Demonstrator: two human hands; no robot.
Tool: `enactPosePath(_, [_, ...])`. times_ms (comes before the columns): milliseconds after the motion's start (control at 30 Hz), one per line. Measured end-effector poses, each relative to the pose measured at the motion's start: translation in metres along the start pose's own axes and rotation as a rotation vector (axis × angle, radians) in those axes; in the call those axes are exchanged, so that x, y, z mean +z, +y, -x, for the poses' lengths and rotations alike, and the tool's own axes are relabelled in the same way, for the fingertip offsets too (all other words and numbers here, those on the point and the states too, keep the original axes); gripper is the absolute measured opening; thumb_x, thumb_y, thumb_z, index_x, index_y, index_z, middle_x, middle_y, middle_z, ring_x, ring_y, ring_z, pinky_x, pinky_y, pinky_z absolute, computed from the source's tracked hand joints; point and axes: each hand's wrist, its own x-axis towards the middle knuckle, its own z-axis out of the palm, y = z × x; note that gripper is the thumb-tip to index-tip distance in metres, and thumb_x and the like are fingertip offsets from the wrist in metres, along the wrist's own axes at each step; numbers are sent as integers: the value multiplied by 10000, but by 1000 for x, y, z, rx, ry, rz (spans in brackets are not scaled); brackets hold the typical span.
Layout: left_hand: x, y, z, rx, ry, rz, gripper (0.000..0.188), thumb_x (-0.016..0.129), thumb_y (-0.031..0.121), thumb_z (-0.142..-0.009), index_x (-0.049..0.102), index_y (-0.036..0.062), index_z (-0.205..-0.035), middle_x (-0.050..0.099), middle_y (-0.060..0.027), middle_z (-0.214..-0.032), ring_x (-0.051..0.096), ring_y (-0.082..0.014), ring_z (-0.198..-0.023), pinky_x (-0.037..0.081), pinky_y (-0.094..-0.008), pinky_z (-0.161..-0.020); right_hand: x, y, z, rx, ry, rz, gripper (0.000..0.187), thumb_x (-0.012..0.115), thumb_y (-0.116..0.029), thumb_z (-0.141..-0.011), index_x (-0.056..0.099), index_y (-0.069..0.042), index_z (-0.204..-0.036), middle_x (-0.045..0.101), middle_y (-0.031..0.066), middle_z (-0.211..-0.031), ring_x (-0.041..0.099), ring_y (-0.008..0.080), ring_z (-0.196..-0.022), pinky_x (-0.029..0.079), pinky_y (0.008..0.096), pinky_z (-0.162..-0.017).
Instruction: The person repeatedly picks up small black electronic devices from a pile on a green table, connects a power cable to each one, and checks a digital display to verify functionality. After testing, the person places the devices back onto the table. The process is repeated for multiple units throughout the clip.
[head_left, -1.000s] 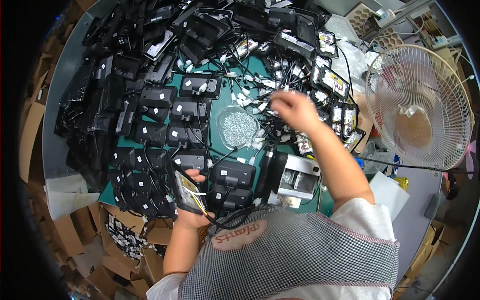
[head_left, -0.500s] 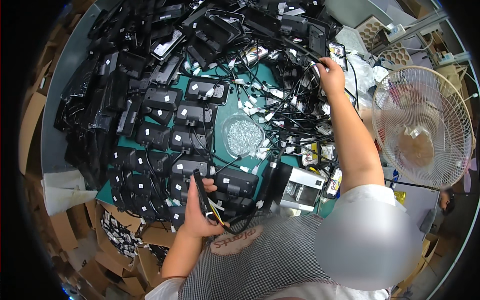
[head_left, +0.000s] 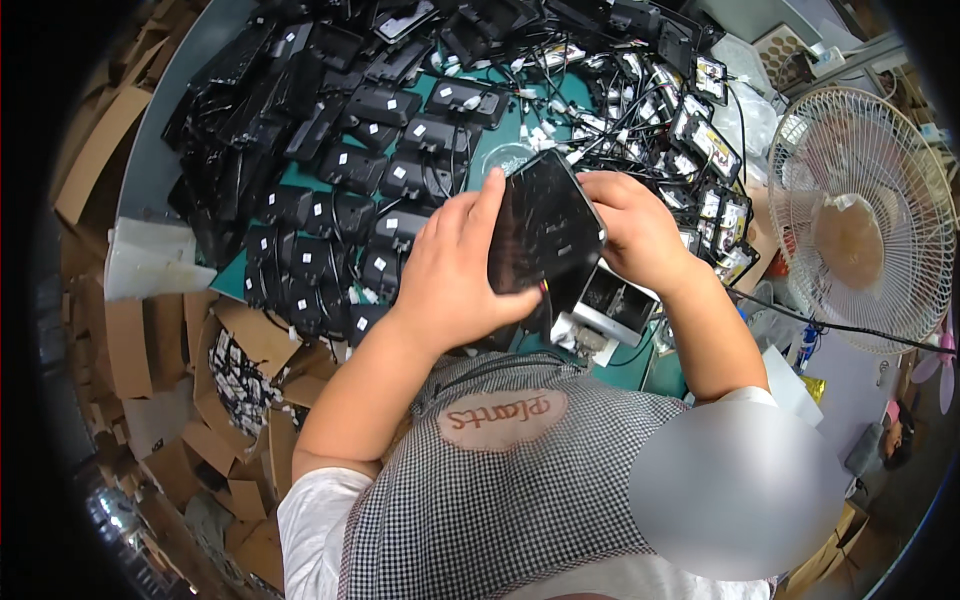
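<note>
A black rectangular electronic device (head_left: 545,225) with a glossy, scratched flat face is raised in front of my chest, tilted. My left hand (head_left: 455,255) grips its left and lower edge, thumb near the bottom corner and fingers along the side. My right hand (head_left: 640,230) is curled at the device's right edge; its fingertips are partly hidden behind it, so what else they hold cannot be seen. Beyond the device shows the rim of a clear bowl of small silver screws (head_left: 507,157). A silver metal box (head_left: 617,305) stands below my right hand, partly covered by the device.
Black housings (head_left: 350,165) with white stickers stand in rows on the green mat, with more piled behind. Circuit boards and cables (head_left: 640,105) heap at the far right. A caged fan (head_left: 840,225) is at the right. Cardboard boxes (head_left: 215,450) lie at lower left.
My right hand has come back from the far-right heap to the device. My left hand has lifted the device higher and turned it from edge-on to show its glossy face. The view has shifted.
</note>
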Motion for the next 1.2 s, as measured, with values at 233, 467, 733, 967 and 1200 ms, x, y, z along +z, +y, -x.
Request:
enactPosePath(233, [-14,8,22,-294,-322,261,1078,786,307,-646,224,7,-1516,491,-296,-1320,506,-420,-1232,405,-418,-1051,4,-34,19,39,4,-265,172,705,-12,-772,656,-67,-928,647,112,-1045,614,348,-1133,540,414,-862])
enactPosePath(467, [0,3,47,-391,-292,420,1045,771,275,-668,227,-23,-1509,447,-297,-1391,465,-366,-1304,360,-382,-1090,10,-57,22,86,23,-274,248,707,9,-765,654,-91,-986,628,126,-1132,586,344,-1181,533,403,-893])
enactPosePath(733, [11,-5,63,-481,11,481,1102,798,319,-648,206,-48,-1501,423,-325,-1391,445,-397,-1309,370,-403,-1088,32,-93,38,306,273,-442,311,788,-145,-715,659,-59,-985,646,123,-1007,627,274,-978,503,370,-848])
enactPosePath(967, [13,-11,71,-504,33,434,1129,811,331,-644,181,8,-1523,441,-300,-1361,450,-400,-1285,388,-421,-1071,46,-115,32,216,127,-261,220,738,-142,-778,672,-60,-971,675,111,-944,644,304,-877,507,395,-813])
enactPosePath(1200, [4,0,74,-544,-78,404,1102,818,263,-664,184,-48,-1511,362,-286,-1462,382,-349,-1370,317,-397,-1122,56,-116,33,298,150,-330,163,662,-88,-819,660,-48,-977,678,121,-897,664,312,-805,540,381,-680])
